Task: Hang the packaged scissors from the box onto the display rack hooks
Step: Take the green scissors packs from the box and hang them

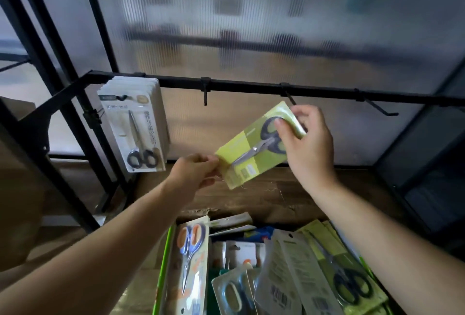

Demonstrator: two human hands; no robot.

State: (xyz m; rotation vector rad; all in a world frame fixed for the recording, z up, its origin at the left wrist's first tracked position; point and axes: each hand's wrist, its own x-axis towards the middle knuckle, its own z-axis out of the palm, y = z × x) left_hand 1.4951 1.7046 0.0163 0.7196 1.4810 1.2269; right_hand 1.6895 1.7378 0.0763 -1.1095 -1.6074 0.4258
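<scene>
Both hands are raised before the black metal rail (pixel 251 87): the left hand (pixel 193 172) pinches the bottom corner of the tilted yellow-green carded scissors pack (pixel 247 153), while the right hand (pixel 308 142) grips its top end just below a black hook (pixel 290 97).

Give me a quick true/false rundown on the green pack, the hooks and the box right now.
1. Both hands hold the green pack. True: left hand pinches its lower corner, right hand grips its top.
2. The green pack hangs free on a hook. False: it is held tilted, its top by the third hook.
3. White packs hang at the left end of the rail. True.
4. The box is empty. False: scissor packs lie in it.
5. Every hook carries packs. False: the second hook and last hook are bare.
</scene>
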